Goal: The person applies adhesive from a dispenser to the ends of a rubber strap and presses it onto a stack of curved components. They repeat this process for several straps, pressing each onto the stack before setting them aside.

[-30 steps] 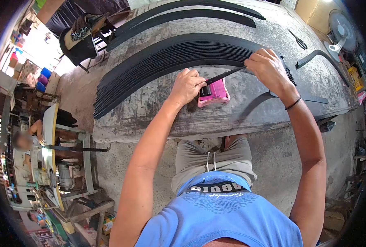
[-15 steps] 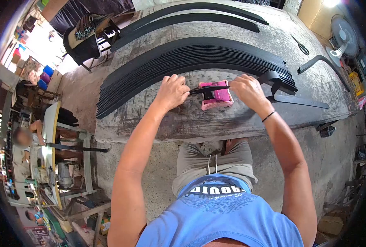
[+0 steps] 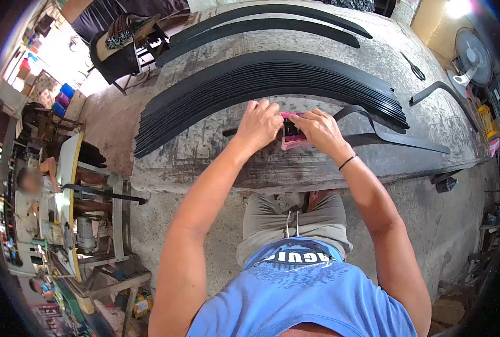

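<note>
Pulling one black strip (image 3: 373,133) through one pink tool (image 3: 290,140).
Long, thin, curling; gripped by left hand (image 3: 263,126) and right hand (image 3: 317,128), both closed.

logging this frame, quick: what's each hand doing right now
Left hand: closed on the black strip, at the pink tray.
Right hand: closed on the same strip.

Both hands (image 3: 264,128) (image 3: 317,130) close together, fingers curled.

- You are gripping a black strap (image 3: 368,121) over a pink tool (image 3: 292,140).
- You are facing a black strip stack (image 3: 261,76) on a grey, dark-streaked table (image 3: 317,163).
- You are wearing a blue shirt (image 3: 300,297).
</note>
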Action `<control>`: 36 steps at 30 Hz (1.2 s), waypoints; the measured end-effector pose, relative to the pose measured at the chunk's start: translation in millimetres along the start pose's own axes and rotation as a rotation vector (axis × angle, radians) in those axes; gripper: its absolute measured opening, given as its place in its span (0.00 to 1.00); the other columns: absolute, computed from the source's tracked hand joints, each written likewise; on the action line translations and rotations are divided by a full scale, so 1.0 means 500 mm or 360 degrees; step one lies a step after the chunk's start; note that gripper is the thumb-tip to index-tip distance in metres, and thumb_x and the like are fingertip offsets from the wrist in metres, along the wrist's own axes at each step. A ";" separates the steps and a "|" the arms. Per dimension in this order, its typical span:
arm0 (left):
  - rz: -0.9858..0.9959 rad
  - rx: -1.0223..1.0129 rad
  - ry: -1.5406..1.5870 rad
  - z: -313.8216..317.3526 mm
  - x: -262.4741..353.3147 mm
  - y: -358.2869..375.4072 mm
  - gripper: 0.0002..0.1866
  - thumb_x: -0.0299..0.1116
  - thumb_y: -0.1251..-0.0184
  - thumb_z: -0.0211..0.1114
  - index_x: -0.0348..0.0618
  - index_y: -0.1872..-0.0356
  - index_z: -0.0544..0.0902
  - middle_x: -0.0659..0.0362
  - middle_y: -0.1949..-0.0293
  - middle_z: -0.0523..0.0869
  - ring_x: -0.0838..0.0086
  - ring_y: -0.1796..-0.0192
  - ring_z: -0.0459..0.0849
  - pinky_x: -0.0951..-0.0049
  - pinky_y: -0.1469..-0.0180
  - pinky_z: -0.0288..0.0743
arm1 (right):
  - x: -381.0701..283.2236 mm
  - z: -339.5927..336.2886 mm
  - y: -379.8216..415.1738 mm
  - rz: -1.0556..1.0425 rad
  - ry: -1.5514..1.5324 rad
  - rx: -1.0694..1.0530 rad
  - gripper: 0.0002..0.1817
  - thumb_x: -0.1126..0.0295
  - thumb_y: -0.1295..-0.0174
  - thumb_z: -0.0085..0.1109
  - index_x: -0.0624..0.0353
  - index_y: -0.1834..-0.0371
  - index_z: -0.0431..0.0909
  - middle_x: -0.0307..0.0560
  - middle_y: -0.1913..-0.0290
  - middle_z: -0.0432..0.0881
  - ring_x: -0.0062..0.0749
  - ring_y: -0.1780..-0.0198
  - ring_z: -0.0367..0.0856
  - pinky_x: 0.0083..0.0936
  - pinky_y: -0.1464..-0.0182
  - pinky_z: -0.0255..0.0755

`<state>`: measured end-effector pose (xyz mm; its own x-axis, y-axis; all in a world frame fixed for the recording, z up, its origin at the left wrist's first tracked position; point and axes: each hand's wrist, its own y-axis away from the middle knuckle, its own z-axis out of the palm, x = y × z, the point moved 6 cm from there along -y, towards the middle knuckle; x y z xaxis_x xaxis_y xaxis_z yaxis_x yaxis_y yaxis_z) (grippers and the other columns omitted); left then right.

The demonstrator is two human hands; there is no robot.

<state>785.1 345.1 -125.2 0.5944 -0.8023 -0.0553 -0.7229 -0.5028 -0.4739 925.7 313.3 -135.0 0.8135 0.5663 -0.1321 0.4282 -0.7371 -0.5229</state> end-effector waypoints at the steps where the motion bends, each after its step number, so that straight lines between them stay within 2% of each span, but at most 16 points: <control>1: 0.0004 -0.0003 0.0008 -0.006 -0.006 0.008 0.05 0.38 0.46 0.69 0.51 0.72 0.85 0.63 0.65 0.78 0.68 0.55 0.74 0.64 0.52 0.64 | 0.002 -0.002 0.006 -0.0009 -0.0011 0.0040 0.17 0.73 0.47 0.59 0.49 0.52 0.83 0.39 0.69 0.81 0.36 0.63 0.79 0.31 0.57 0.75; 4: -0.0056 -0.0084 -0.0061 -0.026 -0.043 0.038 0.06 0.39 0.45 0.69 0.52 0.70 0.86 0.64 0.66 0.77 0.68 0.56 0.73 0.64 0.52 0.64 | 0.013 -0.008 0.014 -0.0004 0.0061 0.0004 0.21 0.74 0.47 0.58 0.48 0.47 0.81 0.40 0.68 0.81 0.36 0.63 0.79 0.31 0.57 0.75; 9: -0.0107 -0.0123 -0.0150 -0.081 -0.104 0.098 0.06 0.39 0.45 0.69 0.52 0.70 0.86 0.65 0.66 0.77 0.68 0.56 0.73 0.64 0.52 0.64 | 0.025 -0.009 0.029 0.0042 0.0077 -0.0018 0.22 0.74 0.46 0.58 0.47 0.45 0.80 0.42 0.66 0.80 0.37 0.62 0.78 0.31 0.56 0.76; 15: -0.0223 -0.0146 -0.0277 -0.152 -0.187 0.179 0.05 0.38 0.46 0.69 0.50 0.73 0.85 0.64 0.67 0.76 0.67 0.56 0.73 0.63 0.54 0.64 | 0.035 -0.001 0.032 0.0078 0.0074 -0.0030 0.22 0.74 0.45 0.57 0.47 0.44 0.80 0.43 0.64 0.81 0.38 0.60 0.79 0.32 0.56 0.76; 19: -0.0447 -0.0147 -0.0388 -0.213 -0.270 0.273 0.05 0.38 0.46 0.69 0.51 0.73 0.85 0.65 0.68 0.75 0.67 0.58 0.74 0.63 0.56 0.63 | 0.034 -0.001 0.031 0.0121 0.0117 -0.0113 0.22 0.73 0.44 0.57 0.48 0.44 0.80 0.42 0.63 0.82 0.39 0.59 0.79 0.33 0.56 0.76; 25: -0.0818 -0.0185 -0.0572 -0.302 -0.376 0.413 0.08 0.39 0.45 0.68 0.49 0.70 0.87 0.61 0.66 0.78 0.63 0.57 0.76 0.60 0.58 0.66 | 0.034 -0.002 0.028 0.0097 0.0074 -0.0067 0.20 0.72 0.43 0.56 0.48 0.45 0.81 0.42 0.63 0.83 0.38 0.60 0.80 0.33 0.56 0.76; 31: -0.1099 -0.0304 -0.0955 -0.409 -0.456 0.566 0.10 0.40 0.41 0.66 0.45 0.66 0.87 0.53 0.65 0.80 0.53 0.59 0.79 0.54 0.59 0.73 | 0.031 0.000 0.020 0.0089 0.0135 -0.0090 0.19 0.72 0.41 0.56 0.48 0.45 0.81 0.43 0.64 0.84 0.38 0.61 0.80 0.33 0.56 0.76; 32: -0.1262 -0.0385 -0.1027 -0.426 -0.471 0.594 0.10 0.40 0.42 0.66 0.48 0.65 0.88 0.55 0.63 0.80 0.56 0.56 0.78 0.55 0.56 0.72 | 0.032 0.001 0.019 0.0087 0.0137 -0.0097 0.19 0.72 0.41 0.56 0.48 0.45 0.81 0.43 0.64 0.84 0.38 0.61 0.80 0.33 0.56 0.76; 34: -0.1407 -0.0535 -0.1163 -0.469 -0.488 0.643 0.10 0.40 0.40 0.65 0.49 0.64 0.88 0.53 0.63 0.79 0.54 0.57 0.79 0.52 0.57 0.73 | 0.032 0.001 0.018 0.0067 0.0168 -0.0100 0.19 0.71 0.41 0.56 0.48 0.46 0.82 0.43 0.64 0.84 0.38 0.60 0.80 0.33 0.57 0.76; 36: -0.1376 -0.0408 -0.1205 -0.517 -0.503 0.715 0.12 0.42 0.37 0.62 0.46 0.63 0.86 0.50 0.63 0.80 0.50 0.59 0.80 0.53 0.57 0.74 | 0.029 -0.007 0.016 0.0076 0.0166 -0.0115 0.18 0.71 0.41 0.56 0.48 0.46 0.82 0.43 0.65 0.84 0.38 0.61 0.80 0.33 0.57 0.76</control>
<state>286.3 284.0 -53.6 0.9171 0.1894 -0.3508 0.0247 -0.9052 -0.4242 942.1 314.5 -138.2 0.8684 0.4915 -0.0651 0.4124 -0.7890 -0.4554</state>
